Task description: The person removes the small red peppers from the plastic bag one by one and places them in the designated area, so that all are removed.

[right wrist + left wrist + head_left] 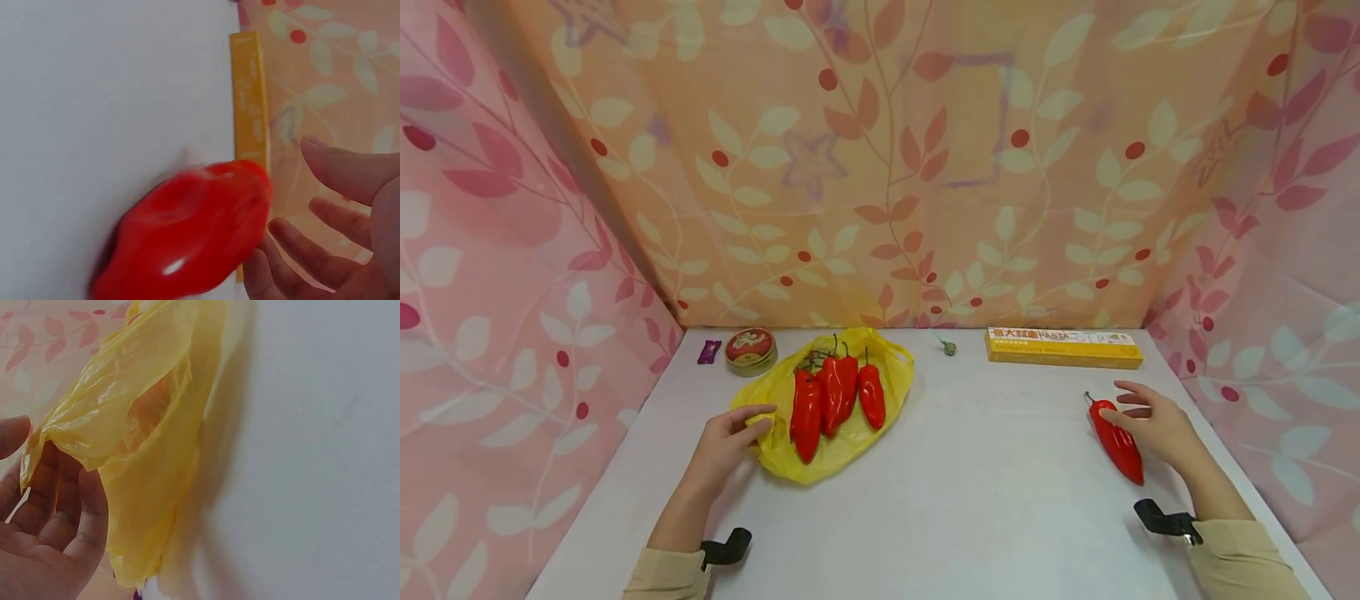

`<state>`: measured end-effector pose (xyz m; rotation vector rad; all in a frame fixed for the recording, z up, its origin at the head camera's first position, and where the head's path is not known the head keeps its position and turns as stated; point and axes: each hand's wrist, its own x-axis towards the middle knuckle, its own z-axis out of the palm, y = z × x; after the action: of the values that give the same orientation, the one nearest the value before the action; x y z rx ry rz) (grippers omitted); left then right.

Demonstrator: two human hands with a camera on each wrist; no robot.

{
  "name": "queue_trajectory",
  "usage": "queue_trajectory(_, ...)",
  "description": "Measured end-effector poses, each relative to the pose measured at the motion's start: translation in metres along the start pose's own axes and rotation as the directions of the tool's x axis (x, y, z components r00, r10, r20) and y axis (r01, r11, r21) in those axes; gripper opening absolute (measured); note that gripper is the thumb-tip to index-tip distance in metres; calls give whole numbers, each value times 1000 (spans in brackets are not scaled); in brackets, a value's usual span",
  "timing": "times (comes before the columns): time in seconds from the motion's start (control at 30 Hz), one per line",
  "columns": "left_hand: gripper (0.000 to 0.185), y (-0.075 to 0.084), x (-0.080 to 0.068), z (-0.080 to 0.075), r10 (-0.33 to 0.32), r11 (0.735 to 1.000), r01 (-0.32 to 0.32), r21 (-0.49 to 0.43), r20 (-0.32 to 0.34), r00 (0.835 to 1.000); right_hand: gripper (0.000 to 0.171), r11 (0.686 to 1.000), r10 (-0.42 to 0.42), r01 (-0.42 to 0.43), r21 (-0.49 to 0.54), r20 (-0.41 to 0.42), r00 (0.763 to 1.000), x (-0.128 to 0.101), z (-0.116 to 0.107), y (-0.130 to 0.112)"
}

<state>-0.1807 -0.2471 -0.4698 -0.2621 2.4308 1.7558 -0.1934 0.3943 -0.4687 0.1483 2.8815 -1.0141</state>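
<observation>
left hand: fingers pinch bag edge | right hand: fingers spread, loose beside pepper, not gripping

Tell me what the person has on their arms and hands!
Both arms wear beige long sleeves, the left sleeve and the right sleeve. A small black clip-like gadget sits at each wrist: left, right. The left hand and right hand are bare, with no gloves or rings showing.

A glossy red pepper lies alone near my tabletop's right edge, stem pointing away. My crumpled yellow bag lies left of centre, carrying three peppers.
</observation>
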Motion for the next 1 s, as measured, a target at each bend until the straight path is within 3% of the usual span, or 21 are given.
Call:
queue_trajectory(0.47, 38, -2, 0, 0, 6, 1000, -6, -3, 4, 1000, 80, 988, -148, 149, 35, -49, 988, 1, 6, -66)
queue_trajectory(1.0, 35, -5, 0, 1, 17, 1000, -17, -22, -11, 1000, 74, 950, -266, 263, 167, -8, 964, 20, 53, -125)
